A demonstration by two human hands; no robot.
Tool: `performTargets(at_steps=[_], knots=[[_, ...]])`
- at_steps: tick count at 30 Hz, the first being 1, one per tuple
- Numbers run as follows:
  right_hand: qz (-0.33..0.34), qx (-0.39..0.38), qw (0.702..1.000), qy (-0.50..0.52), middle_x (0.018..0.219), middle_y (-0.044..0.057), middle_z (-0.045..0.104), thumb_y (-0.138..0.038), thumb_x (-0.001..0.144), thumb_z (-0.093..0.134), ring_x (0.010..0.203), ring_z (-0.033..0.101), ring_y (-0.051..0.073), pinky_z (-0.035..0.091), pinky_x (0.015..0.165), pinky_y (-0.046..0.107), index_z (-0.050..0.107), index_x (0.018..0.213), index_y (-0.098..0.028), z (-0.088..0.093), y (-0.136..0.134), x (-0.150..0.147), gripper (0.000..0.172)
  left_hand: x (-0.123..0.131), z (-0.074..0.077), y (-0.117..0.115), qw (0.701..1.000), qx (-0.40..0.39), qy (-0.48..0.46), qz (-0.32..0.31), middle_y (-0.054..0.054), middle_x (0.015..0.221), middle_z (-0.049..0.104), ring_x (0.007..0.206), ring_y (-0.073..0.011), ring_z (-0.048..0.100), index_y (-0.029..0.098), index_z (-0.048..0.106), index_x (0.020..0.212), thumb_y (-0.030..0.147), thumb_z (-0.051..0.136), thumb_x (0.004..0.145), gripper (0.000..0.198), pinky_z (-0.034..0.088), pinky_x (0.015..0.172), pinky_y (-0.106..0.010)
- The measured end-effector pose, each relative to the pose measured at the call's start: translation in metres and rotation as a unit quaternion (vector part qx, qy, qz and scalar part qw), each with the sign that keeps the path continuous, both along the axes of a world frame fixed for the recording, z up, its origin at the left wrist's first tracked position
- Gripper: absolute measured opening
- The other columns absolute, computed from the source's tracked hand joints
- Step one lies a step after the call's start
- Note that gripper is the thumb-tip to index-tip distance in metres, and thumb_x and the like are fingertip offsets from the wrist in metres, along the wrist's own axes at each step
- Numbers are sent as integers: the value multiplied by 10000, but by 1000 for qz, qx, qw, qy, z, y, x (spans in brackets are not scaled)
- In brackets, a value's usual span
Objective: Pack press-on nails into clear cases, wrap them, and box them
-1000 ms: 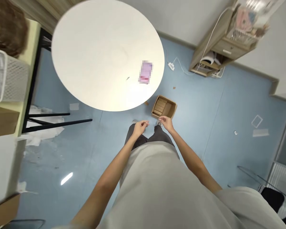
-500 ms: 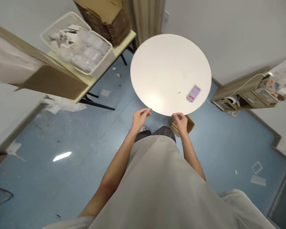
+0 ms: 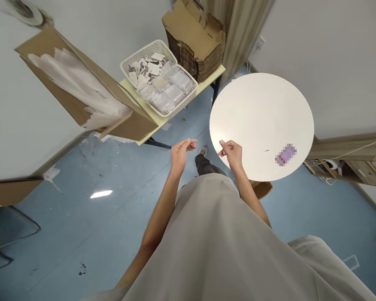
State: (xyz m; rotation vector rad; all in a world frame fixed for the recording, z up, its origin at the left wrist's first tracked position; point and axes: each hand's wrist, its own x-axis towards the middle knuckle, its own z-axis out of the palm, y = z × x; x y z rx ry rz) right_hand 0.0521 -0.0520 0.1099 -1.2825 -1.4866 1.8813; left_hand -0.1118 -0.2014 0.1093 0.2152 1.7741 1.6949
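Note:
My left hand [image 3: 181, 155] hangs over the blue floor, left of the round white table. Its fingers are loosely stretched and nothing shows in them. Over the table's near left edge is my right hand [image 3: 233, 154], fingers partly curled, thumb apart, holding nothing that I can see. The round white table [image 3: 257, 113] carries a pixelated purple item [image 3: 286, 154] toward its near right side and a small dark mark or scrap [image 3: 266, 150].
Ahead on the left, a yellow-topped side table [image 3: 217, 74] bears a white basket [image 3: 183, 108] of clear packets and cards, stacked flat cardboard [image 3: 191, 29] and an open carton [image 3: 134, 125] with white sheets. A brown box [image 3: 263, 190] sits beneath the round table; a wooden shelf [image 3: 360, 167] stands right.
The view has swung left, so the round table now lies farther right and the side table nearer the middle. One foot shows forward. My hands have left the round table's front edge.

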Motion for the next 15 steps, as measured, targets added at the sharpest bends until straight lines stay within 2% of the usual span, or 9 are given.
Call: performTargets(at_steps=[4, 8, 12, 15], knots=[[43, -19, 999, 16, 476, -55, 496, -956, 748, 873, 493, 673, 172, 504, 514, 285, 502, 578, -272, -6, 22, -69, 796, -61, 3, 14, 999, -33, 15, 39, -81, 886, 832, 870, -218, 787, 216, 910, 999, 671, 764, 954, 480, 649, 881, -368], [87, -16, 996, 13, 421, -38, 447, -996, 845, 745, 444, 637, 165, 488, 510, 290, 449, 494, -273, -10, 40, -121, 856, -118, -6, 37, 996, -64, 32, 54, -118, 1013, 871, 965, -254, 825, 208, 895, 1087, 684, 693, 973, 529, 661, 951, -405], [90, -14, 996, 6, 402, -21, 434, -1021, 892, 651, 428, 615, 159, 489, 521, 293, 424, 452, -272, -7, 55, -148, 898, -168, -25, 63, 993, -98, 59, 25, -150, 1266, 867, 1176, -309, 825, 212, 866, 1186, 631, 634, 976, 523, 651, 1058, -456], [78, -23, 997, -14, 399, -16, 430, -1016, 916, 621, 433, 615, 161, 508, 539, 296, 406, 453, -273, -3, 62, -154, 901, -211, -42, 90, 987, -127, 101, -16, -173, 1441, 809, 1336, -346, 774, 210, 817, 1330, 528, 688, 953, 510, 616, 1162, -502]])
